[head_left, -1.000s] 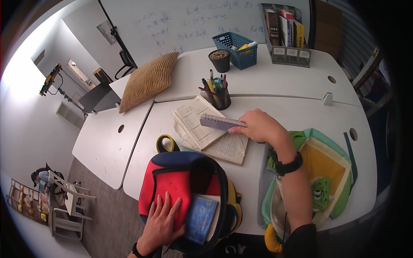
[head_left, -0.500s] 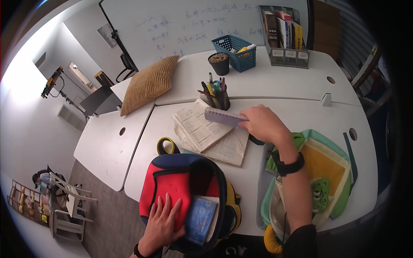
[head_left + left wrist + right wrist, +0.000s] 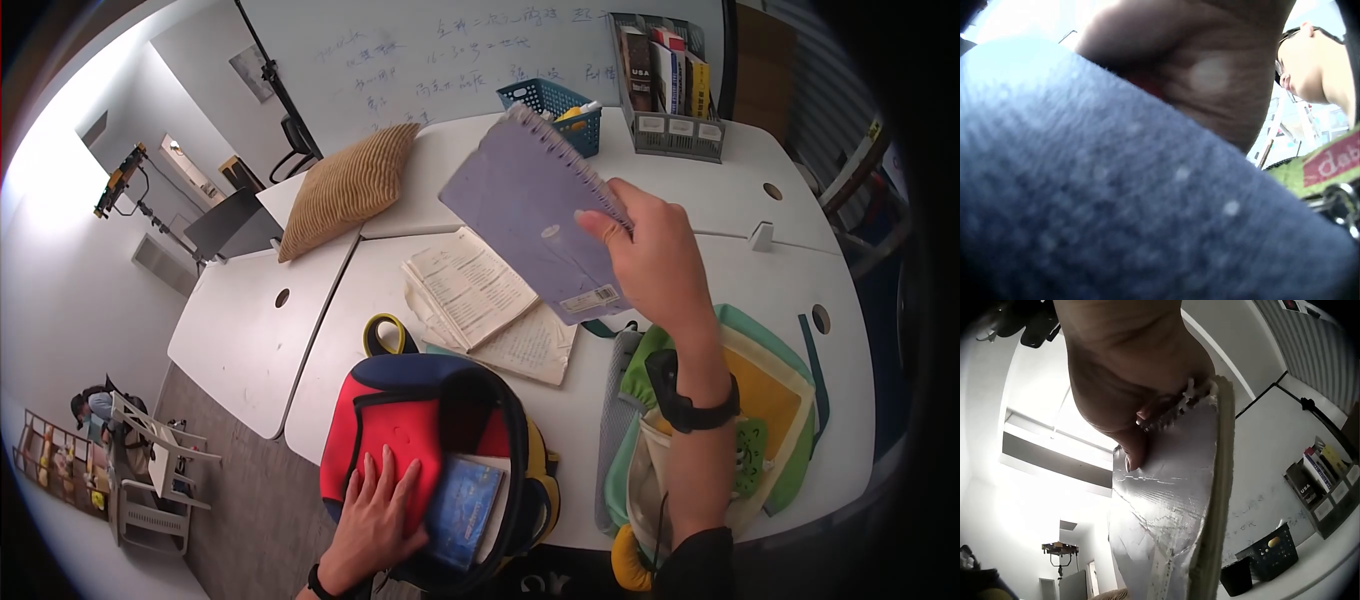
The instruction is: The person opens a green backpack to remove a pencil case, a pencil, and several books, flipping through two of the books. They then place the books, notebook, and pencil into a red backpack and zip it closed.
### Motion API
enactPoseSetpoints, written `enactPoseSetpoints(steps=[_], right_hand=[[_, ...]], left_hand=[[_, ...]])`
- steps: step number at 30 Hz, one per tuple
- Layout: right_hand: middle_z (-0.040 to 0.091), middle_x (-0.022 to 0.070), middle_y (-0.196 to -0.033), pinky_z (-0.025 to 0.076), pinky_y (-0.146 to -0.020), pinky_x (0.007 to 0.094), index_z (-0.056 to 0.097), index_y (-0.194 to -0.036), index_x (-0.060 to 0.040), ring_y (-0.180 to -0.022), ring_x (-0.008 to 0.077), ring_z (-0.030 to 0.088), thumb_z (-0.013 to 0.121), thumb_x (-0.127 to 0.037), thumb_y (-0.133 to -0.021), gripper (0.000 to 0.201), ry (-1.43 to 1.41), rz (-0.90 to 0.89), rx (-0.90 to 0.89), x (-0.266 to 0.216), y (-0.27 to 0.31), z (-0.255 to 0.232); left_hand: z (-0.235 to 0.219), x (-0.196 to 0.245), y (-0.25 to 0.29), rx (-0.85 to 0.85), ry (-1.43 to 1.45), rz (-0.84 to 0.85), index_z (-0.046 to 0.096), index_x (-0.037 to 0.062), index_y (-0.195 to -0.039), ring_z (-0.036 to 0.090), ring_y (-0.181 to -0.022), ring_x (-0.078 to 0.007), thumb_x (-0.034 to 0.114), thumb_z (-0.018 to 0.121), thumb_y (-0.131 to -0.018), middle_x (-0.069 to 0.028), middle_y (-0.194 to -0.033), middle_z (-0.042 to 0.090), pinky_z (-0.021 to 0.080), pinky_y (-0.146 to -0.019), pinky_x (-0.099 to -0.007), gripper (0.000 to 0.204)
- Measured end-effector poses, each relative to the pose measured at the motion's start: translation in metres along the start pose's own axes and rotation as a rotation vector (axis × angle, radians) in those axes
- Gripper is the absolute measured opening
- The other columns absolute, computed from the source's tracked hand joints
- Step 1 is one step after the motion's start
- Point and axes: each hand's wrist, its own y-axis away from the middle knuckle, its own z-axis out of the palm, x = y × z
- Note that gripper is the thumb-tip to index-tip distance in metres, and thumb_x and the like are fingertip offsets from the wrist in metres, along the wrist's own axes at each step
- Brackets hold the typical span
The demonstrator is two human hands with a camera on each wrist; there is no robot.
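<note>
In the head view my right hand [image 3: 660, 255] pinches a purple spiral notebook [image 3: 535, 205] near its wire-bound edge, thumb on the cover. The notebook is raised and tilted, its barcode label facing the camera. The right wrist view shows its purple cover [image 3: 1172, 481] and thick page edge from below. My left hand [image 3: 375, 525] rests with fingers stretched on the red panel of a red and navy backpack [image 3: 385, 375]. A blue-covered book [image 3: 465, 512] sits inside the open backpack. Dark blue fabric [image 3: 1116, 187] fills most of the left wrist view.
Worn open books [image 3: 470, 290] lie behind the backpack. A green and yellow bag [image 3: 770, 340] lies under my right forearm. Farther back are a tan cushion [image 3: 345, 190], a blue basket [image 3: 585, 135] and a grey book rack [image 3: 680, 145]. The raised notebook hides the pen holder.
My right hand has lifted the notebook up from above the open books and turned it from nearly edge-on to cover-facing. My left hand stays on the red panel.
</note>
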Motion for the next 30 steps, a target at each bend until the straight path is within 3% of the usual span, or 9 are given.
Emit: enactPoseSetpoints(steps=[6, 9, 12, 16, 17, 20, 24, 26, 30], right_hand=[[0.069, 0.0140, -0.077, 0.049, -0.064, 0.0326, 0.066, -0.105, 0.0042, -0.063, 0.0175, 0.060, 0.066, -0.021, -0.097, 0.027, -0.471, -0.195, -0.018, -0.005, 0.011, -0.001], [0.069, 0.0117, -0.079, 0.048, -0.064, 0.0334, 0.065, -0.104, 0.0044, -0.065, 0.0158, 0.059, 0.066, -0.020, -0.097, 0.025, -0.661, -0.177, -0.233, -0.013, 0.019, 0.000], [0.068, 0.0114, -0.077, 0.048, -0.065, 0.0345, 0.065, -0.104, 0.0044, -0.066, 0.0165, 0.059, 0.068, -0.023, -0.095, 0.029, -0.557, -0.180, -0.467, -0.026, 0.023, -0.003], [0.068, 0.0210, -0.081, 0.050, -0.066, 0.0395, 0.067, -0.098, 0.0012, -0.072, 0.0299, 0.068, 0.068, -0.024, -0.092, 0.026, -0.442, -0.266, -0.734, -0.043, 0.028, 0.003], [0.068, 0.0238, -0.082, 0.050, -0.068, 0.0431, 0.067, -0.096, -0.0002, -0.077, 0.0374, 0.068, 0.066, -0.024, -0.092, 0.025, -0.402, -0.417, -0.741, -0.038, 0.029, 0.015], [0.067, 0.0240, -0.080, 0.050, -0.070, 0.0451, 0.067, -0.096, 0.0001, -0.077, 0.0395, 0.068, 0.066, -0.028, -0.092, 0.028, -0.374, -0.472, -0.902, -0.046, 0.036, 0.029], [0.067, 0.0247, -0.078, 0.050, -0.070, 0.0454, 0.067, -0.096, 0.0006, -0.076, 0.0407, 0.067, 0.066, -0.033, -0.094, 0.034, -0.344, -0.418, -0.978, -0.049, 0.043, 0.049], [0.065, 0.0214, -0.075, 0.048, -0.066, 0.0432, 0.067, -0.099, -0.0017, -0.073, 0.0382, 0.066, 0.064, -0.037, -0.095, 0.035, -0.323, -0.479, -0.991, -0.046, 0.045, 0.058], [0.065, 0.0210, -0.075, 0.048, -0.065, 0.0428, 0.067, -0.099, -0.0027, -0.071, 0.0385, 0.065, 0.062, -0.042, -0.096, 0.040, -0.331, -0.458, -0.964, -0.043, 0.050, 0.070]], left_hand=[[-0.005, 0.002, 0.000, -0.014, 0.006, -0.018, 0.029, 0.0074, -0.155, 0.031, -0.140, -0.0547, 0.032, 0.074, -0.075, -0.0343, -0.154, 0.029, 0.029, -0.115, -0.0571, 0.095], [-0.004, 0.001, 0.000, -0.007, 0.017, -0.010, 0.029, 0.0077, -0.155, 0.032, -0.139, -0.0556, 0.032, 0.074, -0.078, -0.0340, -0.153, 0.030, 0.030, -0.114, -0.0584, 0.092], [-0.001, -0.002, 0.001, 0.028, 0.045, 0.017, 0.035, 0.0066, -0.151, 0.038, -0.134, -0.0547, 0.030, 0.072, -0.081, -0.0326, -0.148, 0.037, 0.034, -0.109, -0.0604, 0.082], [-0.003, -0.003, 0.003, 0.015, 0.217, -0.019, 0.055, 0.0036, -0.130, 0.054, -0.122, -0.0438, 0.021, 0.071, -0.083, -0.0241, -0.129, 0.057, 0.043, -0.102, -0.0526, 0.052], [-0.006, -0.002, 0.004, -0.008, 0.297, -0.047, 0.061, 0.0030, -0.122, 0.058, -0.117, -0.0403, 0.019, 0.071, -0.084, -0.0206, -0.123, 0.062, 0.046, -0.100, -0.0497, 0.042], [-0.004, -0.007, 0.004, 0.099, 0.150, 0.130, 0.065, 0.0030, -0.117, 0.062, -0.109, -0.0366, 0.014, 0.070, -0.085, -0.0182, -0.118, 0.065, 0.050, -0.092, -0.0444, 0.033], [-0.002, -0.010, 0.006, 0.128, 0.261, 0.103, 0.065, 0.0025, -0.116, 0.061, -0.110, -0.0359, 0.010, 0.068, -0.086, -0.0189, -0.118, 0.065, 0.051, -0.090, -0.0418, 0.031], [0.000, -0.011, 0.006, 0.146, 0.317, 0.091, 0.065, 0.0023, -0.116, 0.061, -0.110, -0.0356, 0.009, 0.067, -0.087, -0.0192, -0.118, 0.065, 0.051, -0.090, -0.0404, 0.030], [0.006, -0.015, 0.013, 0.282, 0.427, -0.043, 0.066, 0.0045, -0.117, 0.068, -0.094, -0.0344, 0.006, 0.065, -0.086, -0.0165, -0.103, 0.069, 0.054, -0.078, -0.0420, 0.031]])
